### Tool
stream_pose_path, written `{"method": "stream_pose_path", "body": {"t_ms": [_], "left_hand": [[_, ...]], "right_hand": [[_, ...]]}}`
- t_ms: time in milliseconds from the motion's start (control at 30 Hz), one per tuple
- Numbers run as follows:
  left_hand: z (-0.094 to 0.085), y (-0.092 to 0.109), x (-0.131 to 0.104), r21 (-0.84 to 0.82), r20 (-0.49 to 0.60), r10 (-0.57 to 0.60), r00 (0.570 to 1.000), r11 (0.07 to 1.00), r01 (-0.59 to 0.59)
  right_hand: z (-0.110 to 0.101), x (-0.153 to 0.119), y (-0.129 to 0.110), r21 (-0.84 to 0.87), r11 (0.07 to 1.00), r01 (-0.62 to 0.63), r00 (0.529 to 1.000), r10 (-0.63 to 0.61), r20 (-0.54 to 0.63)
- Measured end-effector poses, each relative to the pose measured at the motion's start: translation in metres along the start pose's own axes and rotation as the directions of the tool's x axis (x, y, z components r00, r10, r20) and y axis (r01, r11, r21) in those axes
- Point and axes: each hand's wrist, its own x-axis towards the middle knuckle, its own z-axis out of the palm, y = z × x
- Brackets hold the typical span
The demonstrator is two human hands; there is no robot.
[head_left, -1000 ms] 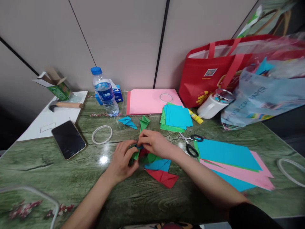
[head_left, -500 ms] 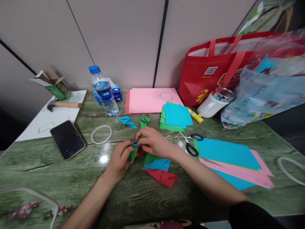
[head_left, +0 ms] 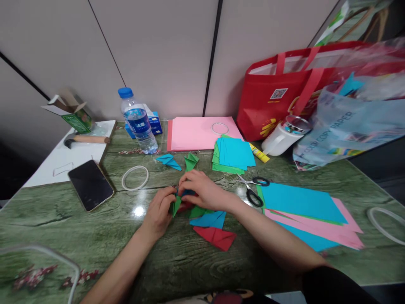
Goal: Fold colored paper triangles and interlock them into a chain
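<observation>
Between the fingers of my two hands is a folded paper piece [head_left: 176, 205] whose green end points toward me; blue and red parts show behind it. My left hand [head_left: 160, 211] pinches its left side. Bent over its far right side, my right hand [head_left: 201, 190] hides much of the paper, with fingers closed on it. Right below my right hand lie a folded blue paper [head_left: 209, 219] and a folded red paper [head_left: 217, 237]. Beyond my hands rest a small blue folded piece [head_left: 169, 161] and a green one [head_left: 191, 161].
Scissors [head_left: 254, 185] lie right of my hands, beside coloured sheets [head_left: 300, 202]. Square papers [head_left: 237, 152] are stacked farther back. A water bottle [head_left: 139, 122], a white ring [head_left: 135, 178], a phone [head_left: 90, 185] and a hammer [head_left: 88, 139] are leftward. Bags [head_left: 278, 97] and a white mug [head_left: 281, 137] stand right.
My right hand has shifted slightly left, its fingers closer to the left hand. Less of the blue between the fingertips shows at the left; the other papers stay put.
</observation>
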Motion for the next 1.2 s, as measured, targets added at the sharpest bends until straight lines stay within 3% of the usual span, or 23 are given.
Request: {"method": "stream_pose_path", "body": {"t_ms": [167,500,733,900,1200], "left_hand": [[-0.003,0.000,0.002,0.043,-0.017,0.010,1.000,0.999,-0.009],[-0.005,-0.002,0.004,0.078,0.006,0.030,1.000,0.996,-0.030],[-0.007,-0.003,0.008,0.003,0.047,0.196,0.980,0.981,-0.196],[-0.009,0.000,0.012,-0.004,0.015,0.188,0.982,0.982,-0.188],[-0.010,-0.001,0.012,-0.002,-0.016,0.208,0.978,0.978,-0.208]], "right_hand": [[0.004,0.000,0.004,0.061,0.998,0.021,0.999,-0.019,-0.029],[0.005,-0.003,0.011,-0.082,0.975,0.208,0.978,-0.209,-0.011],[0.004,-0.003,0.012,-0.086,0.976,0.200,0.979,-0.202,-0.013],[0.007,-0.001,0.012,-0.113,0.976,0.187,0.982,-0.189,-0.009],[0.010,0.000,0.013,-0.237,0.930,0.280,0.958,-0.288,0.003]]}}
